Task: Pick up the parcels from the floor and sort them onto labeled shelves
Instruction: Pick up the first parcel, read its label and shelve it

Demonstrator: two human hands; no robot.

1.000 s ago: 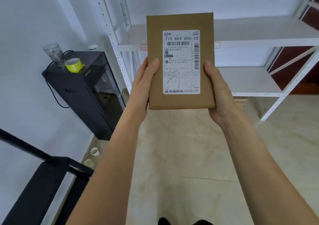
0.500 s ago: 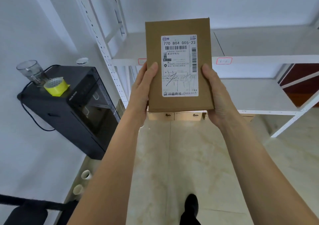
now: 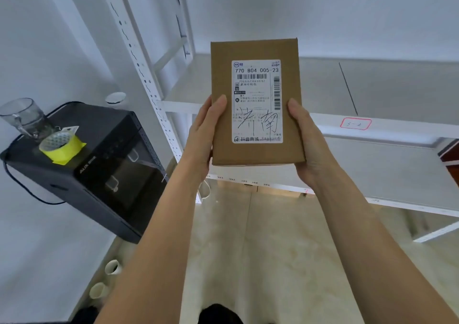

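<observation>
A flat brown cardboard parcel (image 3: 221,80) with a white shipping label reading 770 B04 005-23 stands upright in front of me. My left hand (image 3: 202,137) grips its lower left edge and my right hand (image 3: 306,145) grips its lower right edge. Behind it is a white metal shelf unit (image 3: 385,92). A red-bordered label (image 3: 355,124) marked 3-2 sits on the upper shelf's front rail, right of the parcel. The lower shelf (image 3: 387,174) runs below and behind my hands.
A black appliance (image 3: 99,172) stands at the left against the wall, with a yellow tape roll (image 3: 62,147) and a clear glass cup (image 3: 22,115) on top. Two white paper cups (image 3: 106,279) lie on the tiled floor (image 3: 273,249) by the wall.
I have come closer to the shelf unit, and the view has tilted so the upper shelf sits lower in the frame. Both hands keep the same grip on the parcel.
</observation>
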